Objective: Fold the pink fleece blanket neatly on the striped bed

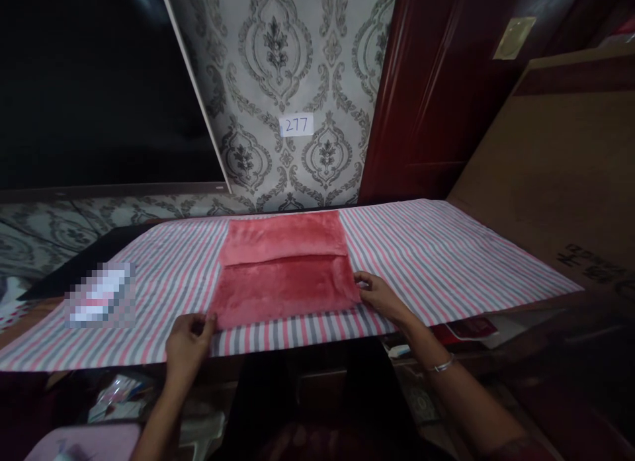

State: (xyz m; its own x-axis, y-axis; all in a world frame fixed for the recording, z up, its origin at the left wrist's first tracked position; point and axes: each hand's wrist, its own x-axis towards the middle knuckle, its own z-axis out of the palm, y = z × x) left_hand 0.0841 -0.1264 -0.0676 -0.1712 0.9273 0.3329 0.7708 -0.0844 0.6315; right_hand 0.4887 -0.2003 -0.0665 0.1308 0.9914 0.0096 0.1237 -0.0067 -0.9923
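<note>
A pink plush cloth [292, 286] lies on a striped tablecloth [421, 249], its upper and lower panels meeting in a crosswise line. My left hand [187, 345] pinches its near left corner between thumb and fingers. On the opposite side, my right hand [380, 297] has its fingers closed on the right edge, close to the near corner. The cloth looks mostly flat, with slight ripples in the pile.
To the left on the tablecloth is a blurred-out white and pink item [102, 294]. A large dark screen [94, 84] hangs at the back left. At the right stands a cardboard box [570, 163], beside a dark red door [436, 84]. A paper marked 277 [296, 125] is on the wall.
</note>
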